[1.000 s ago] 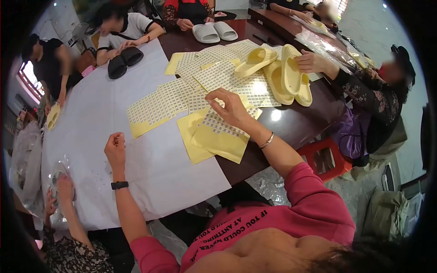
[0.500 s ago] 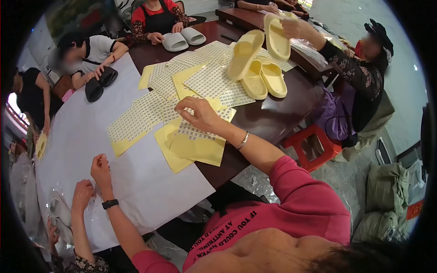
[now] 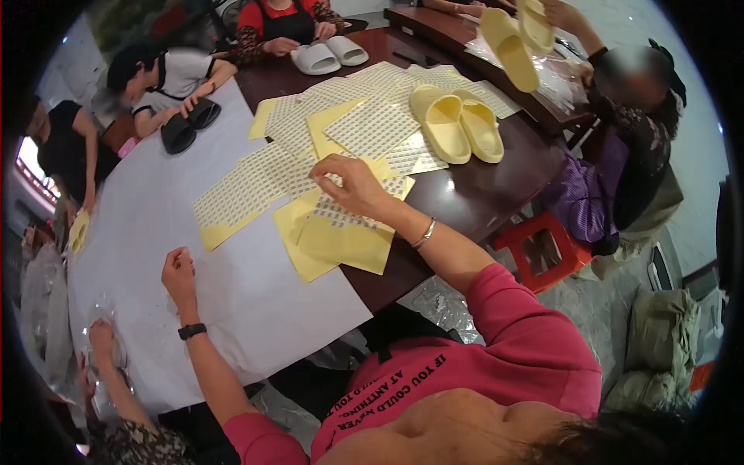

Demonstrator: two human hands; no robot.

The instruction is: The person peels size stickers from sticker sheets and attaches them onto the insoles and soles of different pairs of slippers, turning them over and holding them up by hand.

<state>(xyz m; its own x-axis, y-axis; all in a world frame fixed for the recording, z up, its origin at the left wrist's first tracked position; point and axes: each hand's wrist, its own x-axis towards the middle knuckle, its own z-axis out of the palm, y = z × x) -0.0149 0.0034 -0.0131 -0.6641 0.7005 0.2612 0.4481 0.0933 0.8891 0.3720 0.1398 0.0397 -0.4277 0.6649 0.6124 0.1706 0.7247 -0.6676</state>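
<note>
"Head view. Right hand (image 3: 347, 184)?"
"One, fingers bent, above the label sheets (image 3: 248, 184). Grip: opening and contents, cannot tell."
"Left hand (image 3: 179, 276)?"
"One, fingers curled, above the white covering (image 3: 139, 225). Grip: likewise, cannot tell."
"Label sheets?"
"Several, overlapping, on the table (image 3: 465, 190). Yellow slippers (image 3: 443, 128), one pair, at their edge."

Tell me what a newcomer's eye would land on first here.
Probably the pale yellow slippers on the dark table, then the second yellow pair lifted by a co-worker at upper right. The overlapping printed sheets, spread mid-table around the right hand, would come next.
</note>
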